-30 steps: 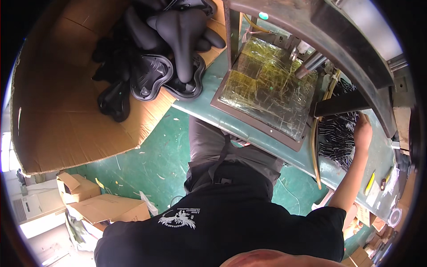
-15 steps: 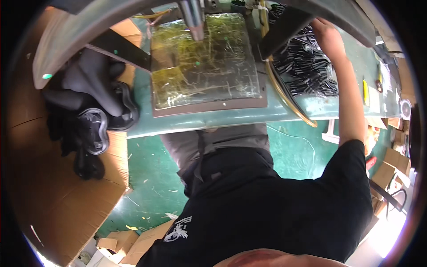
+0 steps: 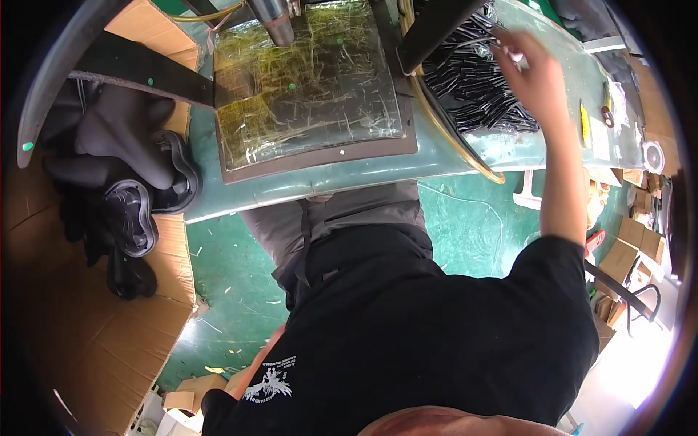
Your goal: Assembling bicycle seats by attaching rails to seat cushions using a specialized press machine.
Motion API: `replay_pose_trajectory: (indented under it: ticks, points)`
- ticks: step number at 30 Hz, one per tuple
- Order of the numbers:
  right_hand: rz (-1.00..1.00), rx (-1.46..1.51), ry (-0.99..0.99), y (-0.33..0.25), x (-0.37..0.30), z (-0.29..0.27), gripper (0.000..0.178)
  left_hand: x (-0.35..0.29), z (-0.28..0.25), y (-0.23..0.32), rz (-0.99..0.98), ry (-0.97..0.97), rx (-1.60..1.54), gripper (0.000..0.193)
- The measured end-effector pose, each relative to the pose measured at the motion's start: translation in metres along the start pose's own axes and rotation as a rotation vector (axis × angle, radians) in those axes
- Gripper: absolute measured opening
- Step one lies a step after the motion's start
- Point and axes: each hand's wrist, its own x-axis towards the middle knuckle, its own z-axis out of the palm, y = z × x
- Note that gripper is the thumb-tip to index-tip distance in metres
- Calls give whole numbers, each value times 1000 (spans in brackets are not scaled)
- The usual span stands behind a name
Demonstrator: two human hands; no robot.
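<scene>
My right hand (image 3: 536, 73) is over a heap of thin, glossy black strips (image 3: 480, 94) on the right of the bench. Its thumb and fingers are bent together at the upper edge of the heap. The fingertips are blurred, and I cannot make out what is between them. Of my left arm only a bit of forearm (image 3: 263, 357) shows beside my black shirt; the left hand is hidden. In front of me lies a square pad (image 3: 313, 87) covered in scratched, yellowish clear film, under a metal press head (image 3: 273, 22).
Dark frame arms (image 3: 145, 69) flank the pad. A curved yellowish hose (image 3: 454, 142) runs beside the heap. At left, a cardboard box (image 3: 156, 320) holds black moulded parts (image 3: 131, 211). A yellow-handled tool (image 3: 584, 123) and a small round fan-like thing (image 3: 653, 156) sit at right.
The whole view has shifted, moving the bench up and left. My right hand has come out from behind the frame bar, so its fingers show. A bit of left forearm has appeared.
</scene>
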Motion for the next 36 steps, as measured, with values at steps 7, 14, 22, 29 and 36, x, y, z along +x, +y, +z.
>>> replay_pose_trajectory:
  ticks: [7,14,22,29,36]
  points:
    - [508,851,-1623,-44,-210,6,18,5,-23,-14,41,122,44,24]
    - [934,737,-1597,-87,-404,81,28,-9,-29,-20,43,256,77,25]
    - [911,686,-1584,-95,-457,102,32,-13,-19,-24,85,384,91,27]
    - [892,624,-1590,-85,-490,110,35,-17,-3,-28,113,496,83,28]
    - [809,562,-1608,-49,-495,125,39,-25,17,-25,111,657,81,29]
